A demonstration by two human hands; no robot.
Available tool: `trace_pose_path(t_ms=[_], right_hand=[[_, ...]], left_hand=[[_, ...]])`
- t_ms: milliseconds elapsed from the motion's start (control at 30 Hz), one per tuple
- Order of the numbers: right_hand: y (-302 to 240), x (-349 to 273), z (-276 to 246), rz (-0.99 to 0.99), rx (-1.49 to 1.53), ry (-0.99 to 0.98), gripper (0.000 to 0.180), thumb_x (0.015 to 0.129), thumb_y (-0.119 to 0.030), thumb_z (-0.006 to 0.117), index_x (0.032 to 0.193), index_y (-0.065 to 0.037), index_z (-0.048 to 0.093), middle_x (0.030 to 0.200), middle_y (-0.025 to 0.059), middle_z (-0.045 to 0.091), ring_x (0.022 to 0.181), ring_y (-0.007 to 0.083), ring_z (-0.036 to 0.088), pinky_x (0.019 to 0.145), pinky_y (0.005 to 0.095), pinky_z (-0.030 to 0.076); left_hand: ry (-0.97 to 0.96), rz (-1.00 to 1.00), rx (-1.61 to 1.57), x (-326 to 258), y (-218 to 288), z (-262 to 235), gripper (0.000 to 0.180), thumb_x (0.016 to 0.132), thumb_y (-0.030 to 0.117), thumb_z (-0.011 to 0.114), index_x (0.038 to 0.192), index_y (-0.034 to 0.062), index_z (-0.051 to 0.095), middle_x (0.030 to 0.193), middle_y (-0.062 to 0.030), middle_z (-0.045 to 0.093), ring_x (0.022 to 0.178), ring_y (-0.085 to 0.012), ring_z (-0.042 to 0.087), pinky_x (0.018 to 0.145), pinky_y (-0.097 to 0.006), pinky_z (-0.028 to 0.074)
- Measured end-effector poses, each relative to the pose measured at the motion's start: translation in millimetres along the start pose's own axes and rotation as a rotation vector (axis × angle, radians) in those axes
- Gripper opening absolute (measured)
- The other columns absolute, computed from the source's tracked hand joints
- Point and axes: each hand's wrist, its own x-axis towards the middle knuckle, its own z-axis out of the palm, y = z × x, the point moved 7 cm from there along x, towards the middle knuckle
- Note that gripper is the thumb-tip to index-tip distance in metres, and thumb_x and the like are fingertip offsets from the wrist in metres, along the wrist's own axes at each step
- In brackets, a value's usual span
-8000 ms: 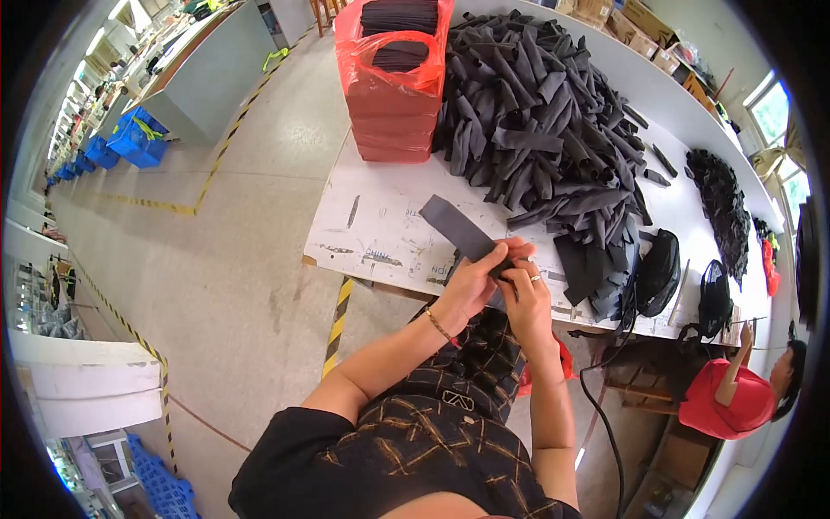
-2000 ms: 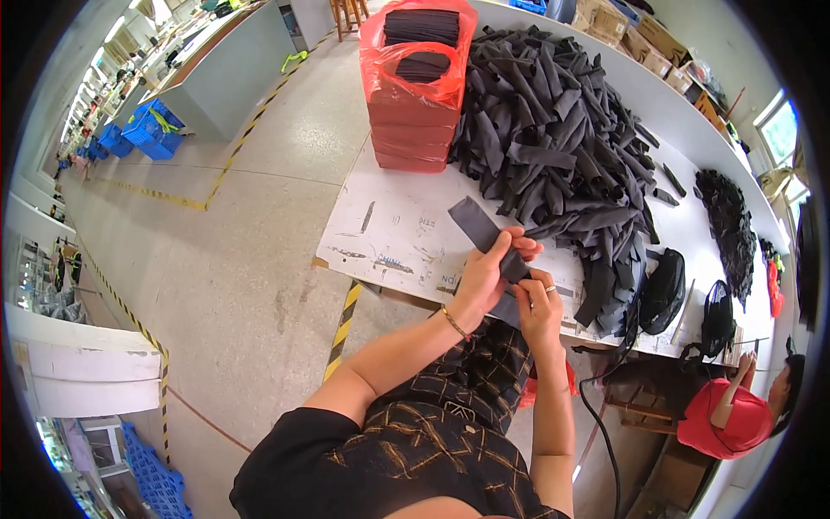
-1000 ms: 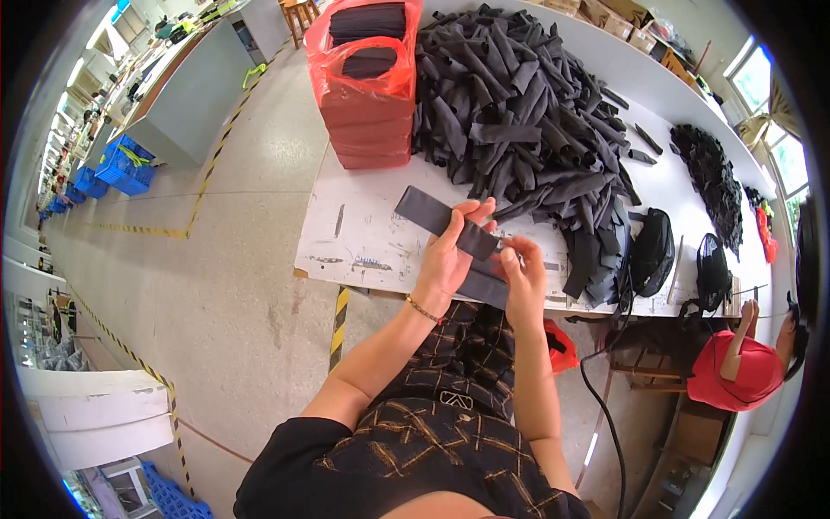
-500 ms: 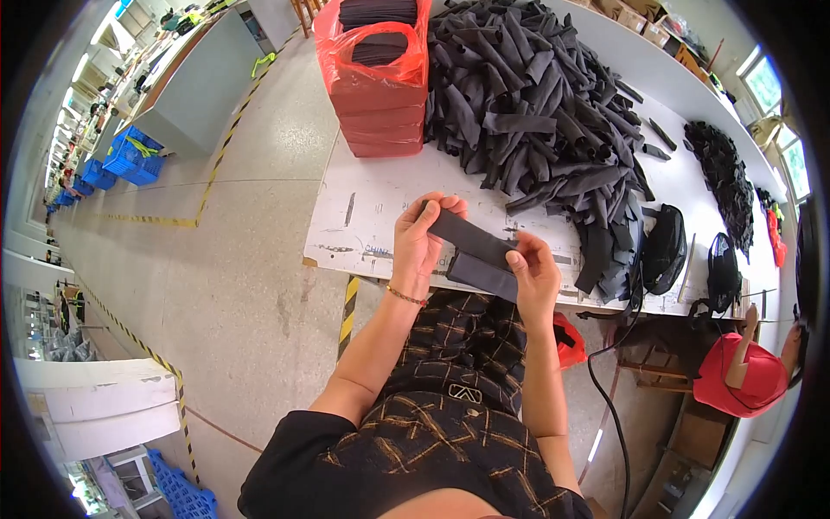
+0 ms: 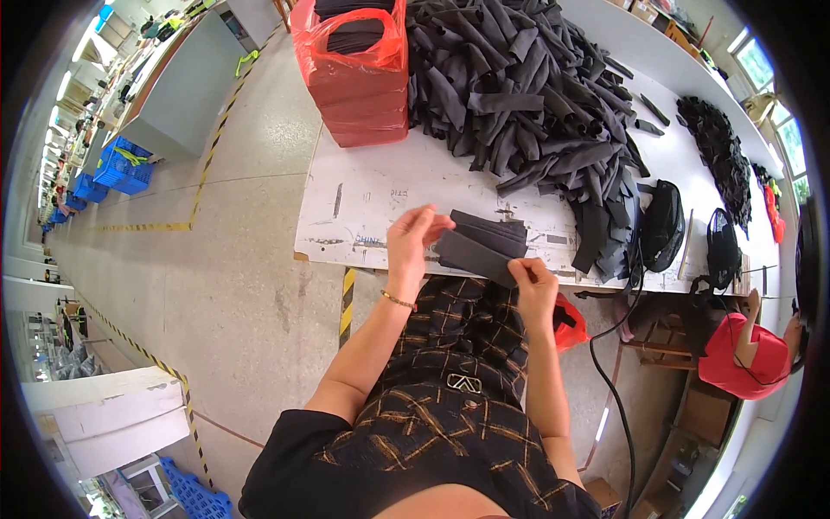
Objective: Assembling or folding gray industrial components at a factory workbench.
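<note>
A flat dark grey fabric strip (image 5: 474, 256) lies slantwise over a small stack of like strips (image 5: 489, 228) at the table's front edge. My right hand (image 5: 536, 290) pinches its right end between thumb and fingers. At the strip's other end is my left hand (image 5: 410, 251), its fingers apart and the fingertips close to the corner. Whether those fingertips touch the fabric I cannot make out. Beyond the stack rises a big heap of loose, curled dark strips (image 5: 519, 95).
A red plastic bag (image 5: 359, 108) packed with dark strips stands on the white table (image 5: 346, 199), left of the heap. Two black mesh objects (image 5: 662, 225) and a black cable (image 5: 605, 406) are at the right. A person in red (image 5: 743, 355) sits beyond.
The strip, held up between both hands before, is now lowered onto the stack. My left fingers have loosened from its end. The view has shifted slightly.
</note>
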Motion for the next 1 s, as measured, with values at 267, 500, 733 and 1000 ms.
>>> trace_pose_path(t_ms=[267, 500, 733, 1000], right_hand=[[1, 29, -46, -0.234, -0.539, 0.255, 0.019, 0.084, -0.016, 0.069, 0.096, -0.003, 0.062, 0.089, 0.0146, 0.058, 0.077, 0.0318, 0.057, 0.066, 0.0399, 0.047], [1, 97, -95, -0.215, -1.083, 0.593, 0.033, 0.08, -0.026, 0.071, 0.103, -0.005, 0.058, 0.102, 0.0104, 0.056, 0.097, 0.031, 0.054, 0.079, 0.0413, 0.045], [36, 120, -98, -0.145, -1.478, 0.369, 0.023, 0.084, -0.023, 0.062, 0.095, -0.003, 0.064, 0.098, 0.0076, 0.06, 0.095, 0.0248, 0.055, 0.077, 0.0369, 0.045], [46, 91, -100, -0.298, -1.204, 0.126, 0.022, 0.082, -0.008, 0.058, 0.101, -0.002, 0.065, 0.099, 0.0131, 0.06, 0.096, 0.0302, 0.056, 0.079, 0.0394, 0.047]], left_hand=[[0.135, 0.363, 0.248, 131, 47, 25, 0.025, 0.09, 0.024, 0.066, 0.099, 0.0007, 0.061, 0.08, -0.0071, 0.066, 0.067, -0.014, 0.064, 0.057, -0.025, 0.05], [0.37, -0.055, -0.238, 193, 15, 65, 0.046, 0.096, 0.046, 0.051, 0.095, 0.0008, 0.057, 0.079, -0.0158, 0.065, 0.063, -0.0224, 0.066, 0.05, -0.027, 0.053], [0.207, -0.436, -0.484, 221, -31, 73, 0.056, 0.081, 0.047, 0.072, 0.097, -0.0028, 0.05, 0.094, -0.0251, 0.062, 0.084, -0.0394, 0.066, 0.076, -0.046, 0.06], [0.249, -0.527, -0.734, 208, -35, 81, 0.077, 0.074, 0.06, 0.072, 0.103, -0.0067, 0.047, 0.097, -0.0232, 0.063, 0.087, -0.0382, 0.067, 0.079, -0.046, 0.059]])
